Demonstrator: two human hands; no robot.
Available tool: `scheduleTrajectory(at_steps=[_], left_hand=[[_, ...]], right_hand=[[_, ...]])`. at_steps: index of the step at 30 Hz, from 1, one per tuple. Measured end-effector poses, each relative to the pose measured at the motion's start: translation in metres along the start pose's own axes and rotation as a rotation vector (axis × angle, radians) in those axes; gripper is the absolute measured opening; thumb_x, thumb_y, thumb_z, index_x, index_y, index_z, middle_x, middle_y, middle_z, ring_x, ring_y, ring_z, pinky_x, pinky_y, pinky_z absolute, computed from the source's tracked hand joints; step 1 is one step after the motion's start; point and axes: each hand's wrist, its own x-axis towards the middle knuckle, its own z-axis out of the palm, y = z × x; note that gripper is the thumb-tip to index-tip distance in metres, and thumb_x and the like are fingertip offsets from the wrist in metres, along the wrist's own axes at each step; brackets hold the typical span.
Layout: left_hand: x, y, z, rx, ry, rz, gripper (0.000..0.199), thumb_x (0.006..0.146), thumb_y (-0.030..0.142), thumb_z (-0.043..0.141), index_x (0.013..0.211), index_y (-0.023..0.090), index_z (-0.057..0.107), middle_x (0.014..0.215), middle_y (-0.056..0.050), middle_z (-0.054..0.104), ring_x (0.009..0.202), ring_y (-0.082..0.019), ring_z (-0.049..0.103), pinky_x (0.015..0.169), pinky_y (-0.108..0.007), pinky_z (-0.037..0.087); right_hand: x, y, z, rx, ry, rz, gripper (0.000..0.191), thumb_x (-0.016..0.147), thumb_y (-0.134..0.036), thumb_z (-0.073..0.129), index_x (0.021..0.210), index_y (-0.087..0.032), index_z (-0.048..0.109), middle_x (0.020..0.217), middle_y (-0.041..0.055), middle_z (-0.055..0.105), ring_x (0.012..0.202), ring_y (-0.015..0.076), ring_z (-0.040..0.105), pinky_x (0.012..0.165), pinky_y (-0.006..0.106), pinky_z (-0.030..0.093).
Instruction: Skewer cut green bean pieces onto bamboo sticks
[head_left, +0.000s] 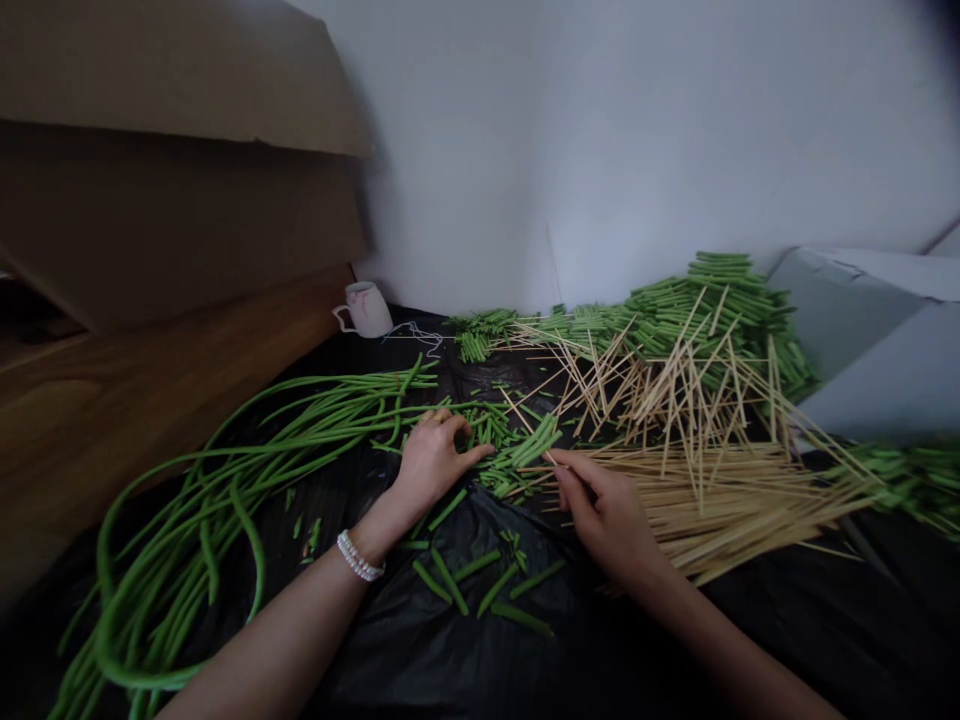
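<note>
Right hand [609, 515] pinches a skewer [550, 458] of beans [537, 441], left hand [429, 462] half-open over cut pieces [487, 430], long beans [307, 440] close by, sticks [712, 495] crowding right, mug [367, 312] beyond!

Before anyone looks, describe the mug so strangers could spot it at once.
Find the big cardboard box at upper left. Near its lower right corner, by the pale wall, sits the mug. Unlike the green beans nearby, it's whitish with a handle.

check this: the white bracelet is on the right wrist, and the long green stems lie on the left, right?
The wrist is wrong: the head view shows the white bracelet on the left wrist. The long green stems do lie on the left.
</note>
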Motion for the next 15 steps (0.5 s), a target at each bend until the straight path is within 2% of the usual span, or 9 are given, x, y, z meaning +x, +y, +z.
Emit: scheduleTrajectory(at_steps=[3, 7, 9, 12, 15], left_hand=[[-0.0004, -0.0012, 0.002, 0.037, -0.006, 0.033, 0.026, 0.076, 0.043, 0.067, 0.082, 0.019, 0.063, 0.085, -0.006, 0.06, 0.088, -0.024, 0.054, 0.081, -0.035, 0.043], [0.0007, -0.0026, 0.0012, 0.042, -0.018, 0.034, 0.007, 0.081, 0.024, 0.058, 0.084, 0.019, 0.063, 0.087, -0.007, 0.06, 0.088, -0.023, 0.054, 0.085, -0.037, 0.043], [0.0009, -0.0023, 0.0005, 0.045, 0.007, 0.024, 0.015, 0.081, 0.018, 0.054, 0.092, 0.018, 0.064, 0.094, -0.008, 0.061, 0.092, -0.024, 0.054, 0.088, -0.039, 0.042], [0.0004, -0.0026, 0.0024, 0.046, 0.015, 0.037, 0.037, 0.079, 0.012, 0.051, 0.114, 0.019, 0.061, 0.119, -0.011, 0.058, 0.109, -0.027, 0.05, 0.091, -0.042, 0.041], [0.0, -0.0046, 0.0069, 0.02, -0.049, 0.088, 0.04, 0.08, 0.008, 0.047, 0.114, 0.022, 0.063, 0.127, -0.008, 0.058, 0.12, -0.027, 0.046, 0.095, -0.044, 0.039]], right_hand=[[0.0, -0.0008, 0.0007, 0.004, -0.007, -0.01, 0.028, 0.091, -0.025, 0.044, 0.104, -0.013, 0.066, 0.063, 0.0027, 0.064, 0.055, 0.0146, 0.059, 0.059, 0.026, 0.047], [0.0004, -0.0012, 0.0009, 0.007, -0.007, -0.026, 0.027, 0.092, -0.024, 0.044, 0.102, -0.014, 0.066, 0.064, 0.0023, 0.064, 0.055, 0.0145, 0.059, 0.059, 0.025, 0.047], [0.0005, -0.0012, 0.0008, 0.005, -0.006, -0.025, 0.026, 0.092, -0.024, 0.044, 0.101, -0.015, 0.066, 0.064, 0.0022, 0.064, 0.056, 0.0144, 0.059, 0.06, 0.025, 0.048], [0.0003, -0.0013, 0.0008, 0.003, -0.009, -0.014, 0.025, 0.091, -0.024, 0.045, 0.101, -0.016, 0.067, 0.064, 0.0021, 0.065, 0.056, 0.0143, 0.06, 0.061, 0.025, 0.048], [0.0, -0.0015, 0.0011, 0.008, -0.015, -0.016, 0.025, 0.091, -0.024, 0.045, 0.101, -0.016, 0.067, 0.066, 0.0024, 0.066, 0.057, 0.0145, 0.061, 0.061, 0.025, 0.048]])
